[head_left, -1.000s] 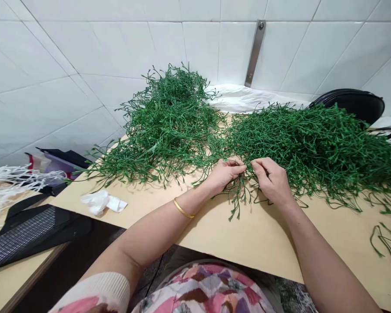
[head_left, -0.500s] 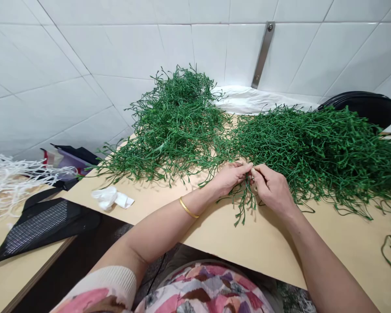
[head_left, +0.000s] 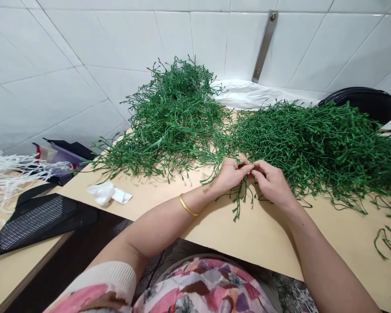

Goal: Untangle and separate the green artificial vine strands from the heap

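Observation:
Thin green plastic-looking stems (head_left: 237, 205) with small forked tips hang in a little bunch below my left hand (head_left: 230, 176), which is closed around them. My right hand (head_left: 272, 180) meets it fingertip to fingertip, thumb and forefinger pinched together. Whatever lies in that right pinch is too small and too covered to make out. Just beyond both hands, a tall tangled heap of green stems (head_left: 179, 108) rises at the left. A wider, denser heap of green stems (head_left: 313, 139) spreads to the right, close to my right knuckles.
The pale table (head_left: 221, 234) runs up to a white tiled wall. Crumpled white tissue (head_left: 107, 193) lies at its left. Beyond a dark gap are a black mesh piece (head_left: 35, 221) and white strands (head_left: 16, 169). Loose stems (head_left: 389, 245) lie far right; a black rounded case (head_left: 361, 102) stands behind.
The view has shifted a little. Both hands stay together over the table, and the fingertips have drawn closer around the stems. The heaps look unchanged.

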Demonstrator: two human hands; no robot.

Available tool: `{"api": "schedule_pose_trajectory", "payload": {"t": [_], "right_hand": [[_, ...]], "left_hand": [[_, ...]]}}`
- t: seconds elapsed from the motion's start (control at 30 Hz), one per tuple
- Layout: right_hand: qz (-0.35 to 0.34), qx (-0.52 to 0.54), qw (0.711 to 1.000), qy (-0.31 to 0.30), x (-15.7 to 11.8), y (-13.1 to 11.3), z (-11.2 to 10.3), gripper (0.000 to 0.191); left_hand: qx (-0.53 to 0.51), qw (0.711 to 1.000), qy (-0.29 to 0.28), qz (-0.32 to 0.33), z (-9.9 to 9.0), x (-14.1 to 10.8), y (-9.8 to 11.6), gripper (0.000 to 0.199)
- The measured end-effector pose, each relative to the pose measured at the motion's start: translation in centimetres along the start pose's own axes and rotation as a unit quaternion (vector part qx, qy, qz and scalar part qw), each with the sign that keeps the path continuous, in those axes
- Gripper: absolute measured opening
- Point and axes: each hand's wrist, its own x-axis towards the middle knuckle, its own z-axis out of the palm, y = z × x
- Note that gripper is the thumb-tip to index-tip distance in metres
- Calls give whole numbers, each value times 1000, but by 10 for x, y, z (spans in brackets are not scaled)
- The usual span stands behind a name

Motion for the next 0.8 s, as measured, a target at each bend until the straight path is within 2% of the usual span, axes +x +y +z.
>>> {"api": "schedule_pose_trajectory", "payload": {"t": [0.1,0.2,0.33,0.5,0.67,0.8], "right_hand": [[15,-21,1000,7,-1,-4,1,14],[14,-65,998,15,-2,-8,0,18],[-16,-96,995,-3,-3,-11,-3,22],[-59,-88,993,-50,-2,-6,-7,24],[-77,-2,990,-121,0,0,-14,22],[-74,105,980,-154,-1,-1,-22,26]], "left_hand": [[29,998,42,25,3,0,1,14],[-22,999,40,10,4,0,3,15],[-80,995,-15,-54,2,1,5,27],[-90,990,-71,-88,-5,3,8,37],[-45,988,-125,-74,-12,6,16,38],[-129,961,-219,-111,-14,4,23,38]]}}
